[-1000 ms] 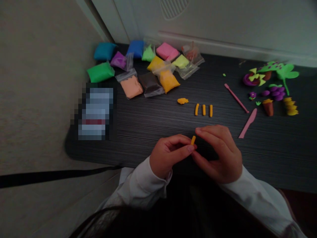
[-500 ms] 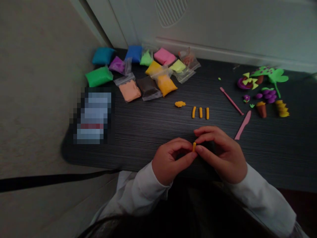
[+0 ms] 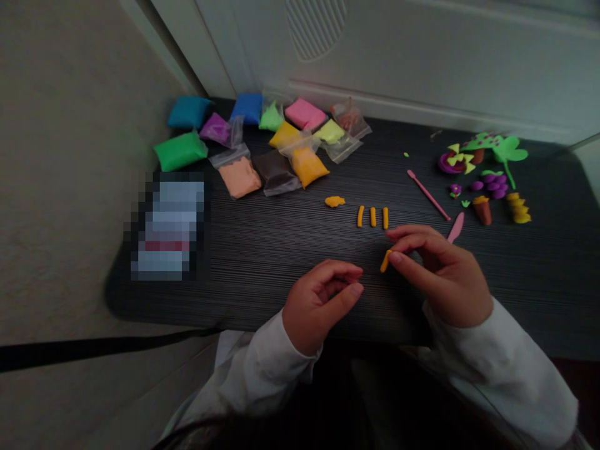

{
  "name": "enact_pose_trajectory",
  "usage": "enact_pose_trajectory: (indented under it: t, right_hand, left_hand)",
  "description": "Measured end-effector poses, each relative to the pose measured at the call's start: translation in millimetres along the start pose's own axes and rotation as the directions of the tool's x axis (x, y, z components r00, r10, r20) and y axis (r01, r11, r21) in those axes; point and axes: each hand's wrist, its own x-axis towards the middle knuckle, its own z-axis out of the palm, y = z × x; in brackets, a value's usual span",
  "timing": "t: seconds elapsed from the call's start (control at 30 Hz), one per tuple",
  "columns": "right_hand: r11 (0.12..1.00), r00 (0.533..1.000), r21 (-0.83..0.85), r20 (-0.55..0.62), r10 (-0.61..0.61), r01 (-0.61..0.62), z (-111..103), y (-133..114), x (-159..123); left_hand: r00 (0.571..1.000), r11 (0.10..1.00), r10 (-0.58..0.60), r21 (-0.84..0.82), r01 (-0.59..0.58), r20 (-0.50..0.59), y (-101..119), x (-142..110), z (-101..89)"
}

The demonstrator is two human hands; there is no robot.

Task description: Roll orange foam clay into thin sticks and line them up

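Note:
Between the thumb and forefinger of my right hand (image 3: 440,275) is a short orange clay stick (image 3: 385,261), tilted above the dark table. My left hand (image 3: 323,303) is empty, its thumb and fingertips a small gap apart, to the left of the held stick. Just beyond my hands, three similar orange clay sticks (image 3: 373,217) lie side by side in a row. A rough orange clay lump (image 3: 334,202) rests to their left. Behind my right hand's fingers, a pink plastic knife (image 3: 456,227) is partly hidden.
A thin pink modelling tool (image 3: 429,195) lies right of the sticks. Finished clay models, including purple grapes (image 3: 495,184) and a brown pot (image 3: 482,210), stand at the right. Bags of coloured clay (image 3: 276,172) cover the back left. A blurred-out phone (image 3: 169,228) lies at the left edge.
The orange clay stick has passed from my left hand to my right, which has moved right and away with it. My left fingers have come apart. The whole view has shifted slightly.

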Motion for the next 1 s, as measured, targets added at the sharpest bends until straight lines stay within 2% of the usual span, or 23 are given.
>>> enact_pose_trajectory:
  t: [0.1,0.2,0.5,0.7,0.87,1.0]
  right_hand:
    - [0.98,0.995,-0.201,-0.095,-0.01,-0.009,-16,10,13]
    - [0.95,0.995,-0.308,-0.095,0.025,-0.053,-25,22,27]
    - [0.873,0.996,-0.488,-0.079,-0.036,-0.007,-19,44,51]
    - [0.836,0.994,-0.548,-0.093,-0.053,-0.007,-18,48,52]
    - [0.846,0.993,-0.532,-0.114,-0.025,-0.04,-22,46,50]
    - [0.863,0.991,-0.501,-0.134,0.002,-0.069,-24,49,48]
  left_hand:
    - [1.0,1.0,0.012,-0.001,-0.012,0.001,0,0,-0.7]
    - [1.0,1.0,0.025,-0.015,-0.025,-0.011,-1,0,-1.0]
    - [1.0,1.0,0.014,0.012,-0.014,-0.006,-1,1,-1.4]
    - [1.0,1.0,0.001,0.001,-0.001,-0.002,-1,1,-2.7]
    - [1.0,1.0,-0.02,0.002,0.02,-0.003,-1,0,-1.3]
    - [0.998,0.993,-0.055,0.106,0.055,0.0,6,5,-3.2]
